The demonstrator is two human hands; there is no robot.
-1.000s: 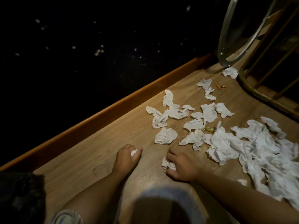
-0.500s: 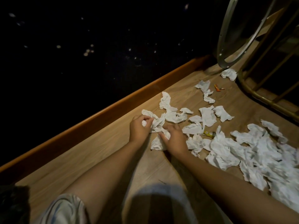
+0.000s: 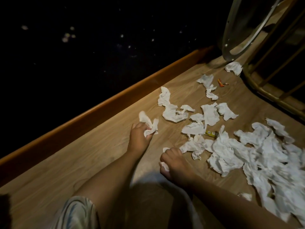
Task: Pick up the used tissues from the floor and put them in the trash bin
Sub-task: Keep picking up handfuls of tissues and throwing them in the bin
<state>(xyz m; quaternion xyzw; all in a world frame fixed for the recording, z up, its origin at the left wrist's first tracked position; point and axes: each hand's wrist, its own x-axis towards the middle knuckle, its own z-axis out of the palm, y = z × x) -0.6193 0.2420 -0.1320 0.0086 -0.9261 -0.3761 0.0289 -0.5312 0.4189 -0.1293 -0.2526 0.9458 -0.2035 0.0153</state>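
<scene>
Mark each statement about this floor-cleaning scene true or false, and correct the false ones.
1. The left hand holds a crumpled tissue in its grip. True.
2. The right hand is empty and flat on the floor. False: it grips a tissue wad.
3. Many loose tissues lie on the wooden floor. True.
4. A small orange scrap lies among the far tissues. True.
5. The tissues lie on a carpet. False: the floor is wood-patterned.

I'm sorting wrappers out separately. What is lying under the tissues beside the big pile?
A yellow wrapper pokes out from under a flat tissue, next to the big pile. Its left end is covered; whatever else lies beneath cannot be seen.
</scene>
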